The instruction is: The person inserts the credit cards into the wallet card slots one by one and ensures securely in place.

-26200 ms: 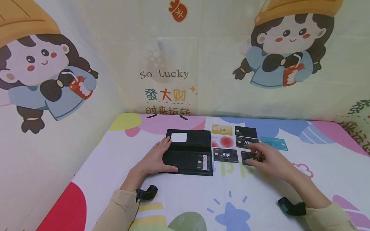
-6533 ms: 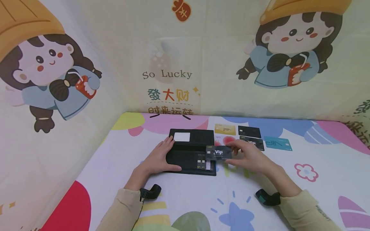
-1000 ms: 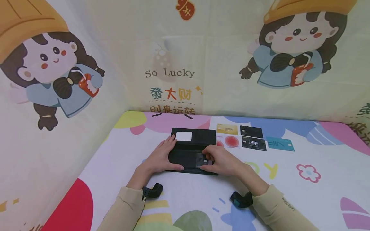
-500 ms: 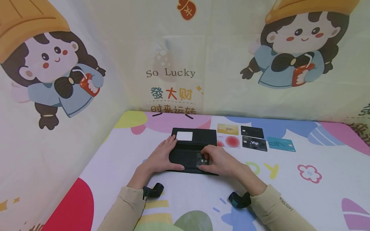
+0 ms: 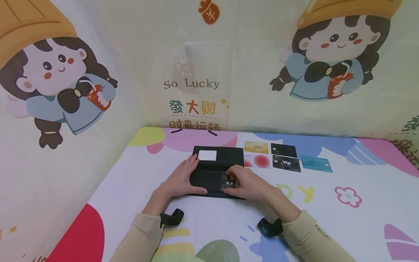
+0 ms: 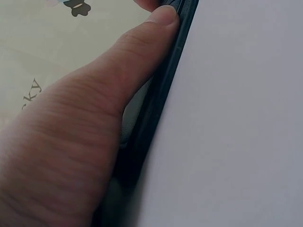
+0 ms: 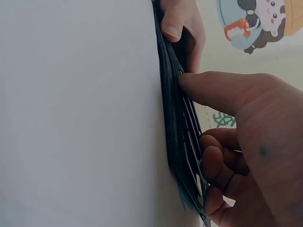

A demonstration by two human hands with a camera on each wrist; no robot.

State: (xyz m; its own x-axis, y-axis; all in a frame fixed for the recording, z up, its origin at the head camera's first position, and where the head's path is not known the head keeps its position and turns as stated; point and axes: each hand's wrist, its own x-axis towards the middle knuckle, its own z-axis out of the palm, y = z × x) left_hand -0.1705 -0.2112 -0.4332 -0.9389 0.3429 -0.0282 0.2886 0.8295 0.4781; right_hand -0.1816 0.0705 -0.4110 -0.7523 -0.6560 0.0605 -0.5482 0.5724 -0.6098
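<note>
The black wallet (image 5: pixel 216 171) lies opened flat on the tabletop (image 5: pixel 327 218), near its middle, long axis running left to right across the person's view and its fold parallel to that axis. Since a second ago little has shifted: the right hand (image 5: pixel 247 183) has slid a touch to the left over the near flap, and the dark card it was pushing now sits deeper among the cards in the slots (image 5: pixel 227 181). Six seconds back that Vip card was still in the air over the wallet's right edge; further back it lay on the tabletop with the others.

The right hand's fingers (image 7: pixel 222 163) are curled down onto the row of card slots, thumb at the wallet's near edge, pinching the flap and cards (the wrist view shows the stacked card edges as pale lines, though how many is hard to tell). The left hand (image 5: pixel 181 178) rests flat on the wallet's left end, fingers straight and relaxed, thumb (image 6: pixel 142 52) pressed along the near edge.

A white card (image 5: pixel 207 155) sits in the far flap's left pocket. Just right of the wallet lie five loose cards: a gold card (image 5: pixel 256 147), a black card (image 5: pixel 283 150), a pink-red card (image 5: pixel 258 161), a black Vip card (image 5: pixel 286 163) and a teal card (image 5: pixel 316 164).
</note>
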